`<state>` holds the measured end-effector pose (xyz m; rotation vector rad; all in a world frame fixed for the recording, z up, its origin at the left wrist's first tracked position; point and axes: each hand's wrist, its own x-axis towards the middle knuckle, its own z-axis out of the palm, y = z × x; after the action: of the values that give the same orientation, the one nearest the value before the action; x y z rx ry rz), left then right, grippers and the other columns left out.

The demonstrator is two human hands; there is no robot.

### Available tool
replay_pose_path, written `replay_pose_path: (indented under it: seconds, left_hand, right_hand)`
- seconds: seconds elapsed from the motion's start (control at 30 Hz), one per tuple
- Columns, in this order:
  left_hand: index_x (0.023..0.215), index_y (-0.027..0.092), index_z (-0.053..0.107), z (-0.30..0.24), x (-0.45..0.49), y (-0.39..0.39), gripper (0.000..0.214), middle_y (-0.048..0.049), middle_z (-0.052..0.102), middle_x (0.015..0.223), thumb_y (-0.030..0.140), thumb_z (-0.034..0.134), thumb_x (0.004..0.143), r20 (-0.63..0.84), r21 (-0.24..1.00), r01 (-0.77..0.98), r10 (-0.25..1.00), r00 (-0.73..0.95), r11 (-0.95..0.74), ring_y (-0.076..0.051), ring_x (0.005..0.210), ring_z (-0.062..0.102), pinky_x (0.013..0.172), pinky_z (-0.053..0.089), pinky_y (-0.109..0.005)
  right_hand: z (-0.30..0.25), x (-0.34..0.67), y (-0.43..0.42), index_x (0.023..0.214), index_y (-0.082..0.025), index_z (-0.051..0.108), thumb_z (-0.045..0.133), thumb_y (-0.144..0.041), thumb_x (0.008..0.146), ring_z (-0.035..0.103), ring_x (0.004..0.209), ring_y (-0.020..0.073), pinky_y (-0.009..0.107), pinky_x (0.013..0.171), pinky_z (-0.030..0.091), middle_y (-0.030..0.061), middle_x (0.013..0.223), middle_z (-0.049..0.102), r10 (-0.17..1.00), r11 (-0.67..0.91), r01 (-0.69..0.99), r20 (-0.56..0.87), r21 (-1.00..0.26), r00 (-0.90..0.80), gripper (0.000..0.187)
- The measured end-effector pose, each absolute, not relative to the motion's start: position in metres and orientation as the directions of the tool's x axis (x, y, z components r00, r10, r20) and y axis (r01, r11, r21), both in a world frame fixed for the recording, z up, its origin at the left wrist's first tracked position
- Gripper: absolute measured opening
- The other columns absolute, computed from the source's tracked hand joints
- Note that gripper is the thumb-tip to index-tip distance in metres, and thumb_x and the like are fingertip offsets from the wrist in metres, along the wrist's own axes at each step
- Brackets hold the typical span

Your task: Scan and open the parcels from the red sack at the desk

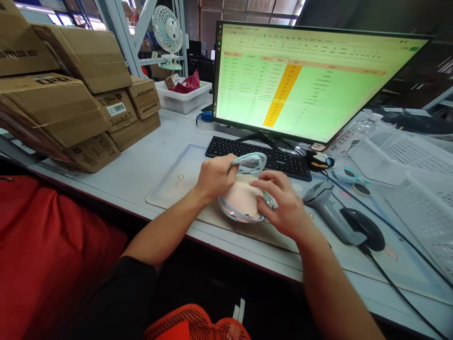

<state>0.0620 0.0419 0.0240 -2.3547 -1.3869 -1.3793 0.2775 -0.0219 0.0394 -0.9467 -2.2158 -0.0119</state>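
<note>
A clear plastic pouch (230, 211) with pale blue edging stands over the desk mat, a pale pink and cream item (241, 197) inside it. What that item is, I cannot make out. My left hand (216, 175) is closed around the pouch's upper left edge, near a raised loop of blue trim. On the right side, my right hand (281, 200) has bent fingers and thumb on the pouch, its fingertips against the cream part. The right hand partly hides the pouch's right side.
Behind my hands lie a black keyboard (296, 165) and a monitor (244, 89). A barcode scanner (334, 215) and black mouse (364, 229) are at right, beside white baskets (414, 156). Cardboard boxes (46, 104) are stacked at left; a white basket (184, 100) stands behind.
</note>
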Motion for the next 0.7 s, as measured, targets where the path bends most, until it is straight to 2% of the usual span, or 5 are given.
replay_pose_path:
  seconds: [0.1, 0.3, 0.4, 0.57, 0.7]
  left_hand:
    - [0.083, 0.021, 0.066, 0.029, 0.059, 0.041, 0.021, -0.0045, 0.073, 0.076, 0.025, 0.052, 0.098, 0.694, 0.34, 0.775, 0.698, 0.176, -0.533, -0.021, 0.07, 0.067, 0.06, 0.034, -0.03]
    - [0.096, 0.023, 0.07, 0.033, 0.065, 0.032, 0.016, -0.0034, 0.078, 0.09, 0.025, 0.054, 0.096, 0.602, 0.301, 0.785, 0.746, 0.284, -0.542, -0.022, 0.084, 0.071, 0.064, 0.037, -0.031]
    - [0.095, 0.023, 0.07, 0.033, 0.063, 0.034, 0.019, -0.0031, 0.078, 0.088, 0.027, 0.052, 0.097, 0.601, 0.319, 0.775, 0.749, 0.279, -0.545, -0.022, 0.082, 0.071, 0.063, 0.036, -0.031]
    - [0.092, 0.023, 0.07, 0.034, 0.056, 0.039, 0.019, -0.0027, 0.076, 0.084, 0.029, 0.053, 0.097, 0.606, 0.351, 0.747, 0.745, 0.278, -0.564, -0.021, 0.078, 0.069, 0.062, 0.033, -0.031]
    - [0.081, 0.022, 0.069, 0.034, 0.052, 0.046, 0.025, -0.002, 0.073, 0.074, 0.033, 0.054, 0.098, 0.623, 0.396, 0.711, 0.739, 0.257, -0.581, -0.019, 0.069, 0.065, 0.06, 0.03, -0.031]
  right_hand:
    - [0.033, 0.279, -0.02, 0.134, -0.028, 0.062, 0.056, -0.015, 0.09, 0.053, 0.134, 0.0278, 0.049, 0.112, 0.047, 0.0119, 0.14, 0.054, 0.714, 0.7, 0.606, 0.361, -0.378, -0.6, 0.045]
    - [0.02, 0.275, -0.018, 0.166, -0.033, 0.025, 0.07, -0.022, 0.078, 0.022, 0.157, 0.0347, 0.058, 0.124, 0.031, 0.011, 0.173, 0.019, 0.781, 0.559, 0.705, -0.01, -0.437, -0.625, 0.099]
    - [0.017, 0.269, -0.018, 0.164, -0.031, 0.033, 0.073, -0.027, 0.079, 0.027, 0.155, 0.0364, 0.061, 0.123, 0.031, 0.0102, 0.17, 0.029, 0.773, 0.602, 0.695, 0.071, -0.394, -0.63, 0.094]
    - [0.016, 0.259, -0.013, 0.14, -0.022, 0.063, 0.069, -0.034, 0.091, 0.061, 0.123, 0.0332, 0.057, 0.108, 0.048, 0.0134, 0.136, 0.068, 0.674, 0.737, 0.598, 0.405, -0.314, -0.618, 0.051]
    - [0.022, 0.266, -0.01, 0.129, -0.026, 0.07, 0.053, -0.02, 0.098, 0.059, 0.133, 0.0286, 0.053, 0.113, 0.048, 0.0093, 0.144, 0.064, 0.649, 0.76, 0.506, 0.433, -0.408, -0.626, 0.036]
